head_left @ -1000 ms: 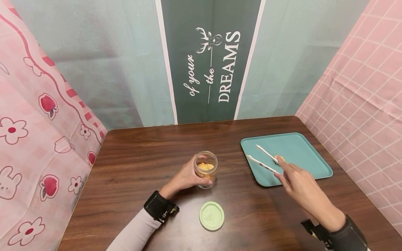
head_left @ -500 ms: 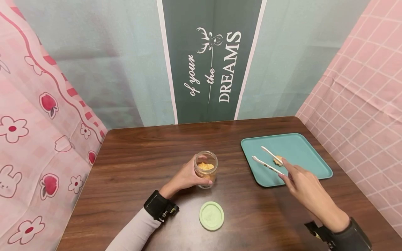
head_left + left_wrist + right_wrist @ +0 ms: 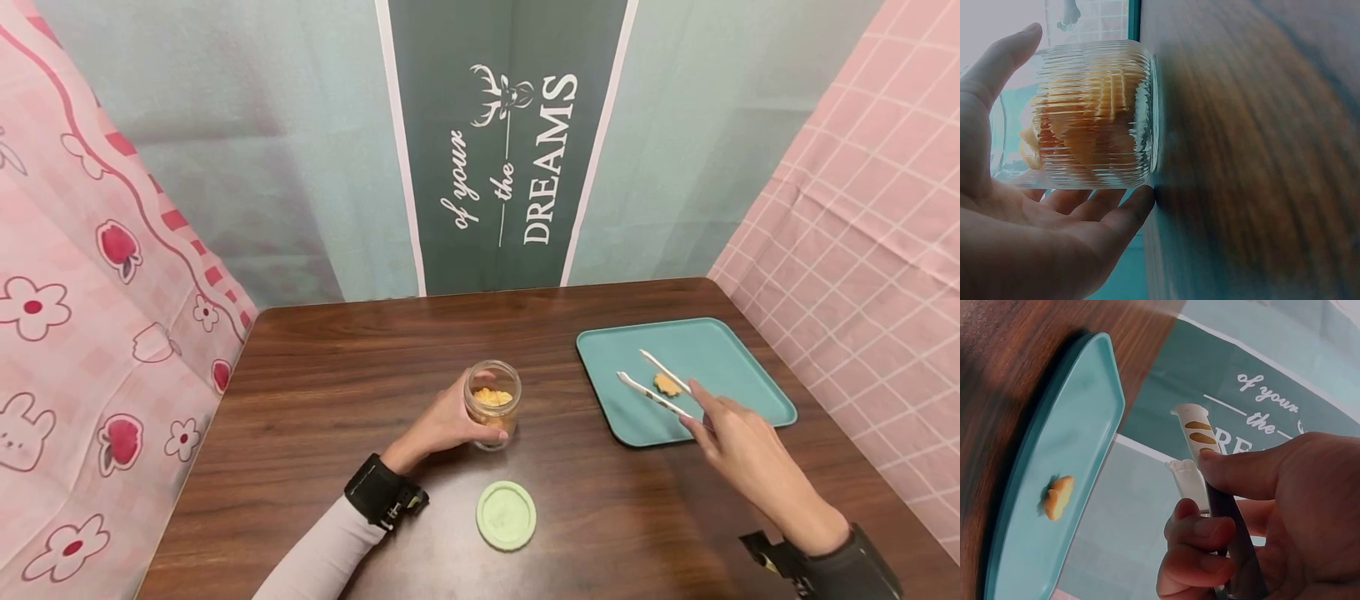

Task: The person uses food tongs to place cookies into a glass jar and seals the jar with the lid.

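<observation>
My left hand (image 3: 452, 417) grips an open glass jar (image 3: 491, 417) from its left side, thumb in front and fingers behind. The ribbed jar stands upright on the table with several yellow cookies (image 3: 1091, 112) inside. In my right hand (image 3: 738, 442) is a pair of tongs (image 3: 656, 396), white at the tips with brown marks, held between thumb and fingers. The tips are spread apart above the teal tray (image 3: 723, 354), with nothing between them in the right wrist view. One flower-shaped cookie (image 3: 667, 384) lies on the tray below the tongs.
A light green round lid (image 3: 506, 517) lies on the wooden table (image 3: 360, 358) in front of the jar. Pink patterned cloth (image 3: 90, 333) hangs at the left, pink checked cloth (image 3: 862, 275) at the right, and a printed green curtain (image 3: 480, 208) at the back.
My right hand has drawn the spread tongs a little to the right over the tray, uncovering the cookie. My left hand and the jar stay put.
</observation>
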The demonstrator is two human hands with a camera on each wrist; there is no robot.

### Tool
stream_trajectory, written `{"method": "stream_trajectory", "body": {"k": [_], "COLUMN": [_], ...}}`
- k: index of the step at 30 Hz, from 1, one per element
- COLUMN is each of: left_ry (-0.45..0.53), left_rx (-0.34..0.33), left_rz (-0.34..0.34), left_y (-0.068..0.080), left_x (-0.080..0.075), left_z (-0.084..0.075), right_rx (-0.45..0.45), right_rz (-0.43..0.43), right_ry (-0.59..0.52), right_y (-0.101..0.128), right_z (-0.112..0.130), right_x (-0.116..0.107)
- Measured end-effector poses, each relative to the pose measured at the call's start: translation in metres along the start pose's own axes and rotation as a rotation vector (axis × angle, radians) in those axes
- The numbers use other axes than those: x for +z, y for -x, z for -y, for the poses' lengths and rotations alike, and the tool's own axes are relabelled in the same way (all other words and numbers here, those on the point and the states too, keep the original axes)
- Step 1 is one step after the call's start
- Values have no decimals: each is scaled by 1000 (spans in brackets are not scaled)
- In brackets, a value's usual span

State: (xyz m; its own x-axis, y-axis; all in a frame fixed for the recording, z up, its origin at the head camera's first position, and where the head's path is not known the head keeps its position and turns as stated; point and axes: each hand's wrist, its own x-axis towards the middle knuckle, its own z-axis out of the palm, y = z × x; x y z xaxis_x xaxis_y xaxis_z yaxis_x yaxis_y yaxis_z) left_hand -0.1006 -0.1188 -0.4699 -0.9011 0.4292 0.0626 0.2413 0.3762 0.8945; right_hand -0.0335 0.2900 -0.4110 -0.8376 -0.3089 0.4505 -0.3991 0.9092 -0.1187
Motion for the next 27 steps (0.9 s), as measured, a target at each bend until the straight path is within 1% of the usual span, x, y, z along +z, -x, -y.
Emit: {"method": "stream_trajectory", "body": {"k": [9,15,27], "left_ry": [-7,-3,10], "left_rx": [25,26,27], "left_rz": [-12,-13,-15], "left_y": [1,1,1], "left_x": [0,0,0], "left_z": [-1,-1,-1], "right_rx": [4,20,93], "right_rz": [-10,-1,62], "right_ry": [14,20,23], "right_y": [4,6,13], "right_z": [-6,-11,-20], "right_x": [-1,-2,0]}}
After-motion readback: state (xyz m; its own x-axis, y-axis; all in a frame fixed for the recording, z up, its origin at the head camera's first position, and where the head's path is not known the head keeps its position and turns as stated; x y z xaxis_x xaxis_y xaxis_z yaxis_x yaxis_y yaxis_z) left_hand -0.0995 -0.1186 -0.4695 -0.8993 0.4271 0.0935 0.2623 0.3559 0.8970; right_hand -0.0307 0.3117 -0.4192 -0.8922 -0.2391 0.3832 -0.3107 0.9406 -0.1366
